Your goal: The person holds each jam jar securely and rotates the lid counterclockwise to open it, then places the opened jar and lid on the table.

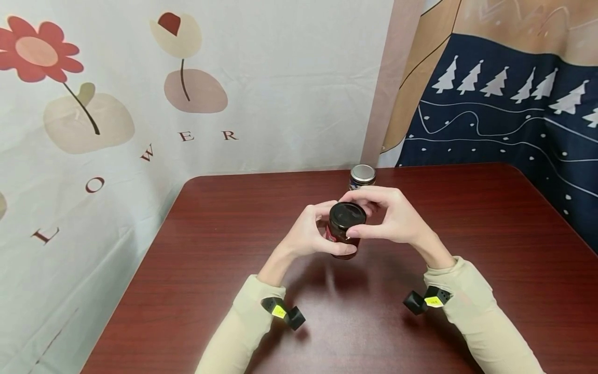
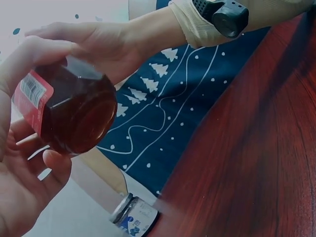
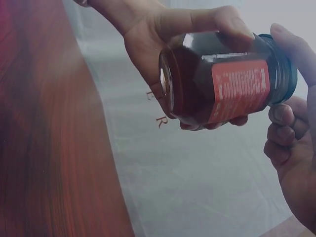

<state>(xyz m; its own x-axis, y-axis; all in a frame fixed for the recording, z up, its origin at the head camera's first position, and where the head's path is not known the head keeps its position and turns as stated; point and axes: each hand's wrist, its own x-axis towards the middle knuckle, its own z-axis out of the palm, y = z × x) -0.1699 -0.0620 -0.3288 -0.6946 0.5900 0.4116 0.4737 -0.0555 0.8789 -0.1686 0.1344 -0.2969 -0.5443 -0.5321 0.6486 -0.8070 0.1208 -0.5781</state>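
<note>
A glass jar (image 1: 343, 236) of dark reddish-brown contents is held up above the table, a black lid (image 1: 348, 214) on top. My left hand (image 1: 306, 234) grips the jar's body, thumb across the near side. With thumb and fingers on either side of the lid, my right hand (image 1: 390, 215) holds it. The right wrist view shows a red printed label (image 3: 240, 89) on the jar and the lid (image 3: 286, 69) between the right thumb and fingers. In the left wrist view the jar's bottom (image 2: 89, 121) faces the camera.
A second jar (image 1: 362, 175) with a silver lid and a blue-and-white label stands near the table's back edge, just beyond the hands. The reddish-brown table (image 1: 224, 291) meets a printed white cloth (image 1: 289, 104) and a navy tree-patterned cloth (image 1: 495, 119) behind.
</note>
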